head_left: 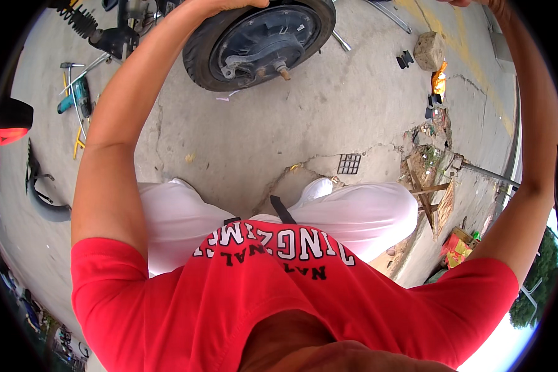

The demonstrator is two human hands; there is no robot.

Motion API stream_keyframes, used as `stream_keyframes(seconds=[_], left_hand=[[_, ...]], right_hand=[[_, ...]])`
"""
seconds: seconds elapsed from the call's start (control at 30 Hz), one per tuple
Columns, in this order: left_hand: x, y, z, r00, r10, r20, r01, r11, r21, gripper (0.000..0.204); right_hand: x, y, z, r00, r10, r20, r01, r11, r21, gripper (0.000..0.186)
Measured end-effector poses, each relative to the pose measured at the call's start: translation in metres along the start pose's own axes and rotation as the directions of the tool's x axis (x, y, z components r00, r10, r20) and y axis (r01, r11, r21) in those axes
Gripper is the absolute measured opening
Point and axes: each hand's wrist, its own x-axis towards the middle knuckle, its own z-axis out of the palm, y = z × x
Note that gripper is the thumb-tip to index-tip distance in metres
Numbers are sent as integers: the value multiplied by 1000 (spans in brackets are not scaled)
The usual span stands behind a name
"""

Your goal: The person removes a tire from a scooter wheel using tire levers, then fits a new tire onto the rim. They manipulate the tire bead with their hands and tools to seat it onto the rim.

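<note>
A scooter wheel (263,44) with a black tyre and a dark hub stands tilted on the concrete at the top centre. Its rusty axle end (283,71) points toward me. Only the lower edge of my left hand (242,3) shows, at the top edge of the view by the tyre's upper left; its fingers are cut off. My right arm is raised on the far right. A sliver of my right hand (462,2) shows at the top edge, away from the wheel, and what it holds, if anything, is hidden.
At left lie a teal power drill (75,98), a hammer (72,65) and a curved grey fender (46,203). A black shock absorber (77,22) is at upper left. On the right are a stone block (429,51), a floor grate (349,163), broken ground and a wooden stool (434,198).
</note>
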Motion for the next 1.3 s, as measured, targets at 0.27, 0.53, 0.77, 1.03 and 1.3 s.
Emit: stream_keyframes(seconds=[0.27, 0.53, 0.77, 1.03, 1.3], left_hand=[[4, -9, -4, 1000, 5, -16, -5, 1000, 7, 52], [5, -4, -3, 1000, -9, -13, 9, 1000, 8, 52], [5, -10, 0, 1000, -29, 6, 30, 997, -76, 50], [-10, 7, -6, 999, -42, 7, 42, 999, -12, 51], [2, 7, 6, 1000, -12, -24, 12, 1000, 5, 50]], right_hand=[[-12, 36, 19, 991, -21, -135, 53, 970, 239, 18], [-8, 37, 2, 998, -43, -46, 51, 984, 169, 19], [-1, 41, 7, 997, -55, -62, 67, 976, 208, 16], [8, 24, -13, 997, -47, -57, 42, 995, -92, 24], [-10, 35, 14, 987, -55, -149, 46, 997, -63, 28]])
